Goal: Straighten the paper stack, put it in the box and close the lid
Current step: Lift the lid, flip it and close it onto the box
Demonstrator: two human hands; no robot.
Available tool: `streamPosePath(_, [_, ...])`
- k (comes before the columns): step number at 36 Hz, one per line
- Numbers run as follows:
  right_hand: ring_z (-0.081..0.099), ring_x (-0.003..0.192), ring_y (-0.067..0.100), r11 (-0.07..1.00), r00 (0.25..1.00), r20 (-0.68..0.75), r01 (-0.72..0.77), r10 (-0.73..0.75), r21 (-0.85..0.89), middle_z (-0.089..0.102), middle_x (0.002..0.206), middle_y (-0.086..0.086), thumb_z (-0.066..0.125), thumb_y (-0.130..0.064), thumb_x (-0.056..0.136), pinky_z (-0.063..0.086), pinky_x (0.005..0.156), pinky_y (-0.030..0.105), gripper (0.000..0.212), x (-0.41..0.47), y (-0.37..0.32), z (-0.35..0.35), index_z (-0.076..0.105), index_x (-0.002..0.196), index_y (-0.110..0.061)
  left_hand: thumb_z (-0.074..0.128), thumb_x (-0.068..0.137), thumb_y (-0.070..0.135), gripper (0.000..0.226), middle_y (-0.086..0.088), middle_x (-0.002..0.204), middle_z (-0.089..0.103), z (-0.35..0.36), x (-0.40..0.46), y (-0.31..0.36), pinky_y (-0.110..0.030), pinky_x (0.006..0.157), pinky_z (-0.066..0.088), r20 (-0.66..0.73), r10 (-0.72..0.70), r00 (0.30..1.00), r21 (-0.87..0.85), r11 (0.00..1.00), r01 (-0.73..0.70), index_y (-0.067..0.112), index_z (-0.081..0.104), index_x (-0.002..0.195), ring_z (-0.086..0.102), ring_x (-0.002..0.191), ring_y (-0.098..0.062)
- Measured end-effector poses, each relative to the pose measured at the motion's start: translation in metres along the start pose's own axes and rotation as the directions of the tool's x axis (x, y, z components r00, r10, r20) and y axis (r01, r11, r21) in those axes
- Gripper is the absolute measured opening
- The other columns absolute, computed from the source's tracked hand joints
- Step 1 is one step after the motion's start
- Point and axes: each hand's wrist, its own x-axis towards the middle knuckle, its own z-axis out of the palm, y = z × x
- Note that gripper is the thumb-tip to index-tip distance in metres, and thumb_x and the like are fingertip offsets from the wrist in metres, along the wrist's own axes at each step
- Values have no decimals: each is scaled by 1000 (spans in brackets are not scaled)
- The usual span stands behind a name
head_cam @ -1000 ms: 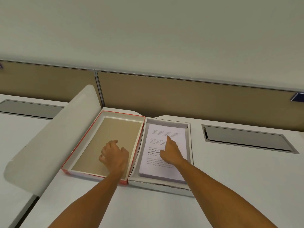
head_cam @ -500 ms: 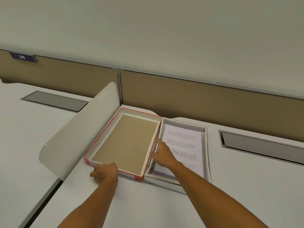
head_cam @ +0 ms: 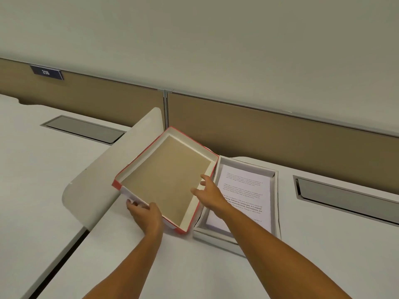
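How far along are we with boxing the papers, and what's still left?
Done: the paper stack lies squared inside the white box. In hand: the red-edged lid is tilted up, open side up, the left hand gripping its near edge, the right hand at its right wall. Left: turn it over and seat it on the box.

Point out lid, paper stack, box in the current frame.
lid (head_cam: 166, 175): head view, brown inner panel.
paper stack (head_cam: 248, 190): head view, printed top sheet.
box (head_cam: 277, 201): head view, white right wall.

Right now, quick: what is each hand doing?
Left hand: closed on the near edge of the red-rimmed cardboard lid, lifting it.
Right hand: open, fingers spread against the lid's right wall, over the white box.
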Motion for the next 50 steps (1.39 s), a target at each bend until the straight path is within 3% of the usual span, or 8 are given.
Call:
streamPosePath(14, [68, 106, 19, 943, 996, -37, 93, -86, 319, 59, 128, 0, 50, -40, 100, 57, 92, 36, 48, -11, -42, -26, 46, 142, -18, 71, 80, -9, 71, -11, 139, 43, 12, -65, 10, -44, 94, 54, 291, 390, 874, -91, 920, -381, 12, 29, 134, 52, 116, -26])
streamPosePath(24, [74, 89, 27, 686, 993, -81, -2, 89, 728, 74, 101, 10, 48, -56, 96, 62, 72, 39, 44, -35, -52, -80, 62, 110, -17, 75, 79, 1, 67, -6, 131, 46, 18, -111, 1, -38, 94, 51, 473, 493, 730, -28, 837, -547, 16, 34, 131, 47, 114, -17])
streamPosePath(30, [69, 98, 29, 667, 970, -159, -6, 186, 745, 72, 107, 10, 66, -41, 91, 59, 82, 44, 42, -41, -34, -107, 58, 121, -13, 78, 79, 12, 66, 10, 123, 41, 22, -116, -8, -20, 86, 53, 617, 570, 543, -27, 705, -709, 38, 31, 117, 52, 107, -1])
streamPosePath(35, [66, 99, 29, 709, 952, -186, -45, 244, 704, 69, 112, 8, 72, -36, 85, 54, 82, 42, 47, -52, -6, -125, 57, 124, -14, 68, 78, 55, 63, 11, 125, 45, 19, -106, -4, -14, 92, 49, 825, 543, 156, -148, 475, -868, 28, 41, 128, 52, 114, -9])
streamPosePath(37, [65, 102, 30, 729, 944, -208, -48, 256, 683, 68, 116, 7, 73, -35, 85, 53, 83, 44, 49, -56, 5, -132, 55, 127, -15, 52, 80, 71, 70, 8, 127, 48, 20, -101, 3, -16, 93, 47, 854, 510, 104, -155, 440, -885, 20, 48, 128, 51, 117, -6])
streamPosePath(42, [65, 104, 30, 764, 917, -262, -67, 301, 642, 66, 120, 5, 74, -30, 85, 54, 92, 50, 50, -64, 29, -141, 51, 129, -19, 52, 78, 71, 61, 6, 129, 52, 50, -80, 11, -31, 98, 46, 824, 365, 433, 183, 553, -813, 27, 51, 121, 54, 113, -12])
streamPosePath(45, [66, 99, 26, 774, 906, -289, -63, 309, 630, 65, 117, 4, 71, -25, 88, 56, 80, 42, 46, -66, 42, -145, 49, 129, -21, 59, 87, 55, 58, -5, 142, 49, 69, -73, 10, -45, 101, 46, 761, 173, 625, 392, 645, -656, 23, 46, 133, 53, 123, -26])
streamPosePath(50, [65, 91, 22, 765, 899, -302, -54, 317, 642, 62, 119, 4, 69, -23, 89, 56, 70, 36, 55, -71, 58, -148, 38, 135, -25, 46, 91, 61, 72, -14, 143, 47, 84, -60, 1, -52, 104, 43, 631, -141, 763, 582, 737, -345, 11, 38, 142, 51, 125, -36])
